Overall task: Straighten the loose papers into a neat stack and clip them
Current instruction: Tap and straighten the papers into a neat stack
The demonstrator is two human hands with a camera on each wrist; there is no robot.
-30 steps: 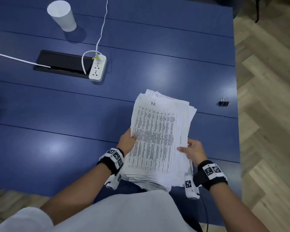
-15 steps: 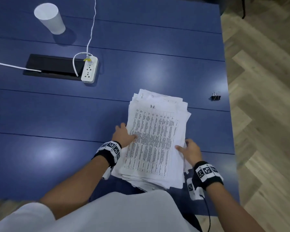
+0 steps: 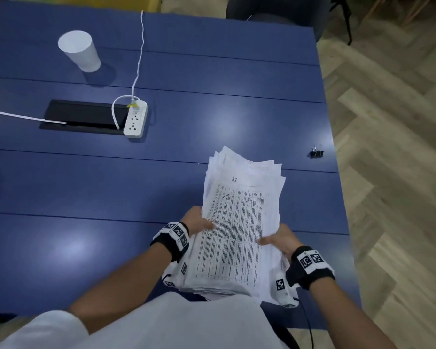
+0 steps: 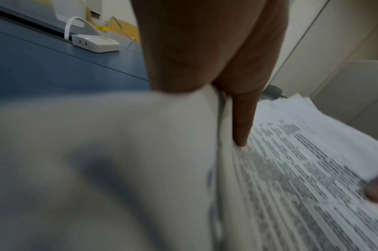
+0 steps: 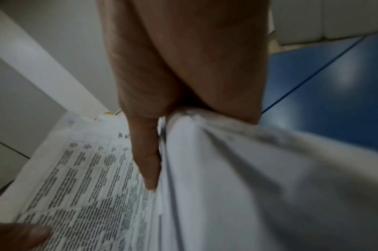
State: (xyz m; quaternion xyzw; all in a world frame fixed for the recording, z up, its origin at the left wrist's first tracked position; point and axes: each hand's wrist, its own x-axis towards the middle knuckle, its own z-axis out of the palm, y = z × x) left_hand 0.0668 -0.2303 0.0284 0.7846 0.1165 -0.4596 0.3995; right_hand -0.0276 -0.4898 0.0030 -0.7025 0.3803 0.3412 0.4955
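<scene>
Thick paper stack [image 3: 239,222], printed tables, edges uneven

Dim overhead light, soft glare patches on table [image 3: 224,127]; wrist views blurry, head view warped at edges.

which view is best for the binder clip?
Head view. The binder clip sits in full sight near the table's right edge, apart from the papers. Neither wrist view shows it: both are filled with papers and thumbs, plus a slice of table.
</scene>
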